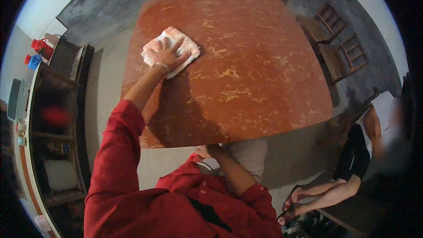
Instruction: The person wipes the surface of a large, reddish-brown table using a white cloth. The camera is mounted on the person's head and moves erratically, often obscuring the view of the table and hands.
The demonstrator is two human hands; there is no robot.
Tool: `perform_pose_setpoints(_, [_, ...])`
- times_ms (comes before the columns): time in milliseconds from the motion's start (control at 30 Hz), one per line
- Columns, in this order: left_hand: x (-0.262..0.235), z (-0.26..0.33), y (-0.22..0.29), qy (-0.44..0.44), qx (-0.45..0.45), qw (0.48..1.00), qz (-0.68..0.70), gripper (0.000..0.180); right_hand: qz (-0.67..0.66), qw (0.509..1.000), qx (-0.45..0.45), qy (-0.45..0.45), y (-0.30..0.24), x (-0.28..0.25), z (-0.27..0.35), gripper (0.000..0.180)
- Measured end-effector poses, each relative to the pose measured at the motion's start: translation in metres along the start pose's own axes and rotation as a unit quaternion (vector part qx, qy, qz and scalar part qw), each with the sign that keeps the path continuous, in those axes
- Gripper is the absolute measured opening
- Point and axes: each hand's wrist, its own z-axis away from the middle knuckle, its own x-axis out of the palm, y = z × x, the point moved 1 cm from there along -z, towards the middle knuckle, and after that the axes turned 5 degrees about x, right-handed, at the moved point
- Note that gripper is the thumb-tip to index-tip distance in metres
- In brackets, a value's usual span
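My left hand [168,56] lies flat with its fingers spread on a fluffy white and pale orange cloth [190,48]. It presses the cloth onto the left part of a reddish-brown table [246,61] with a marbled, yellow-veined top. A bracelet circles the left wrist. Close to my waist, below the table's near edge, is my right hand [203,151]; its fingers are mostly hidden, and whether they hold anything does not show.
Along the left stands an open shelf unit [57,136] with red and blue containers [40,48] on top. Wooden chairs [337,57] are by the table's right side. At the lower right a person [352,163] sits near the table.
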Motion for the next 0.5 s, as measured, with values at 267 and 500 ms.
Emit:
perform_pose_setpoints(267, [0.006,0.08,0.107,0.046,0.339,0.94,0.012,0.074,-0.02,0.993,-0.03,0.11,0.023,0.035,0.005,0.05])
perform_pose_setpoints(500, [-0.026,0.151,0.066,-0.025,0.386,0.904,0.184,0.072,-0.004,0.977,0.003,-0.213,-0.039,-0.033,0.04,0.039])
